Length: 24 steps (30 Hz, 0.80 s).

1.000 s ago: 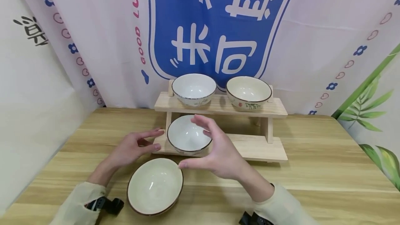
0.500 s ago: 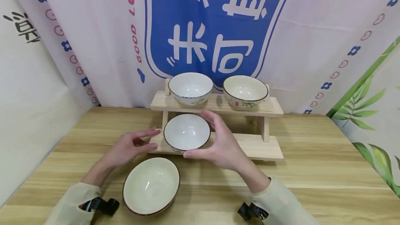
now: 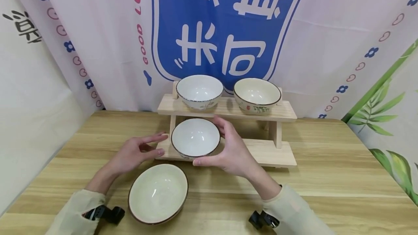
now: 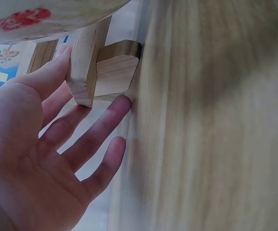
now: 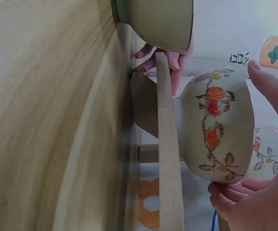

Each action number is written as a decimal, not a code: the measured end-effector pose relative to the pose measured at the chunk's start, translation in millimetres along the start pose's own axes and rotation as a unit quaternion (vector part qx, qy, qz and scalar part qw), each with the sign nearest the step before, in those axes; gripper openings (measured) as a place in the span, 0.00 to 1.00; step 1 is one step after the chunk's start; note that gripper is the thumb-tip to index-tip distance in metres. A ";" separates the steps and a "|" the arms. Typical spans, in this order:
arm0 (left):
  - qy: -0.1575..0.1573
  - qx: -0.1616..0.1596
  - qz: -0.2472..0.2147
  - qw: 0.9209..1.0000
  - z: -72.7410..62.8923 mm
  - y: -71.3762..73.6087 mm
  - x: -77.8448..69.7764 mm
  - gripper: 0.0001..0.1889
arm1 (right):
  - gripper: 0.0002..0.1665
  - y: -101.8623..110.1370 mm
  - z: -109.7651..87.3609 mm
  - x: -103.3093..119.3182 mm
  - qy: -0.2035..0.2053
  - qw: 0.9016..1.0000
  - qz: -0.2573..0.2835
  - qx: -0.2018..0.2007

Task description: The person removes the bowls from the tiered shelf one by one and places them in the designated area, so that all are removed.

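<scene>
A white bowl [image 3: 195, 137] with a dark rim sits on the lower step of a two-tier wooden stand [image 3: 267, 152]. In the right wrist view, orange-and-red birds on a branch decorate the bowl's side [image 5: 211, 130]. My right hand [image 3: 233, 154] grips that bowl from the right, thumb at the near rim and fingers on the far side. My left hand [image 3: 132, 155] holds the left end of the lower plank; in the left wrist view its thumb lies over the plank and its fingers [image 4: 95, 134] reach beneath. A cream bowl [image 3: 158, 194] stands on the table just before the stand.
Up on the top tier are another white bowl [image 3: 200, 91] and a cream bowl with flowers [image 3: 257, 95]. A printed curtain [image 3: 326, 46] hangs close behind the stand. The wooden table [image 3: 343, 177] extends to both sides.
My right hand has come in around the white bowl, its thumb and fingers closing from over the bowl to its right side. The left hand stays at the stand's end. The view has shifted slightly.
</scene>
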<state>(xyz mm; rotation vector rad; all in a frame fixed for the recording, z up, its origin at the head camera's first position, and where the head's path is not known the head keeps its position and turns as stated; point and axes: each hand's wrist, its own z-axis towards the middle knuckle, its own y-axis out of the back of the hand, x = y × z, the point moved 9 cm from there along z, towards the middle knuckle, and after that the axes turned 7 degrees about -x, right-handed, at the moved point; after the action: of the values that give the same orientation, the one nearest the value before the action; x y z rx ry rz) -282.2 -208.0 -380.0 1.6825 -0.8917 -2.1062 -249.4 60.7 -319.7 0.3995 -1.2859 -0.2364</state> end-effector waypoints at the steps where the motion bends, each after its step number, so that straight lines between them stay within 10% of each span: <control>1: 0.001 0.001 0.000 1.000 0.0 0.0 0.1 0.28 | 0.76 -1.5 0.4 -2.0 -0.005 1.000 0.003 0.002; 24: 0.008 0.000 0.002 1.000 0.6 -0.5 -0.3 0.28 | 0.83 -26.1 6.0 -26.6 -0.050 0.998 0.037 -0.014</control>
<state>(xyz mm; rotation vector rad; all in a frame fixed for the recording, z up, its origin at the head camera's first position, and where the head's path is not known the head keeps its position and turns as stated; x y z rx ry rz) -282.6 -207.3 -380.0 1.6930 -0.8904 -2.0869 -261.1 46.4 -352.7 0.3194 -1.3910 -0.2142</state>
